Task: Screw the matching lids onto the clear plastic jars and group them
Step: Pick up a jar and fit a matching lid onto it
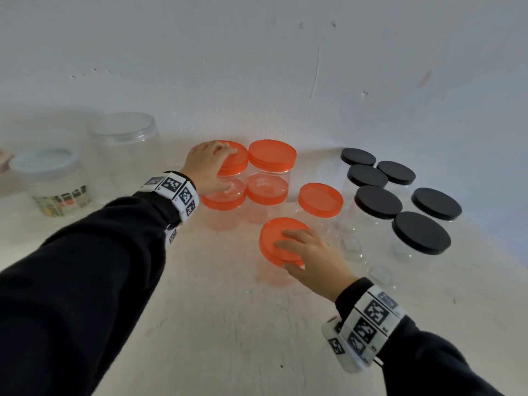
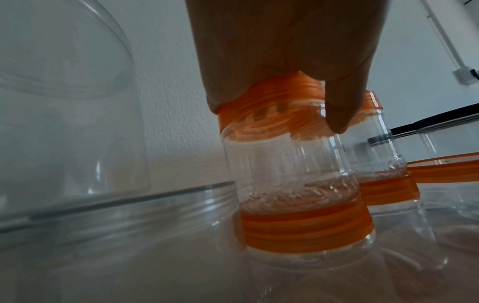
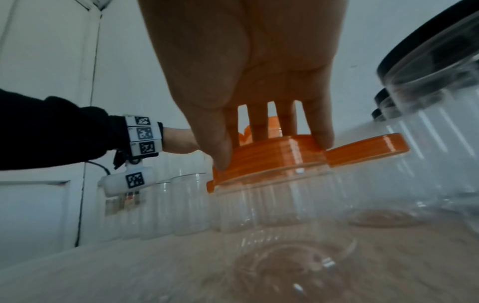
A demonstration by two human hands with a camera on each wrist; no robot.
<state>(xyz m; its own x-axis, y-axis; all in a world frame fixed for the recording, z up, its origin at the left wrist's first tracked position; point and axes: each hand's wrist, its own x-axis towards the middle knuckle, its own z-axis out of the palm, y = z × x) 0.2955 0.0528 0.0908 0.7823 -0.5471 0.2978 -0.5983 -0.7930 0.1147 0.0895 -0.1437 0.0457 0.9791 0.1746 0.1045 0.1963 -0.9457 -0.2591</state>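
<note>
gripping orange jar lids with both hands
left hand (image 1: 208, 164) curls round far stacked jar's lid (image 1: 233, 158); right hand (image 1: 310, 252) grips near jar's lid (image 1: 274, 238).

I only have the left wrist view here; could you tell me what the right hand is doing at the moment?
Observer: The right hand grips the orange lid of the nearest jar, thumb and fingers round its rim.
Operator: Thank you. Are any jars grouped to its right?
Observer: Yes, six black-lidded jars stand clustered there.
Operator: And is anything left of my big clear jar?
Observer: A white-lidded jar with a printed label.
</note>
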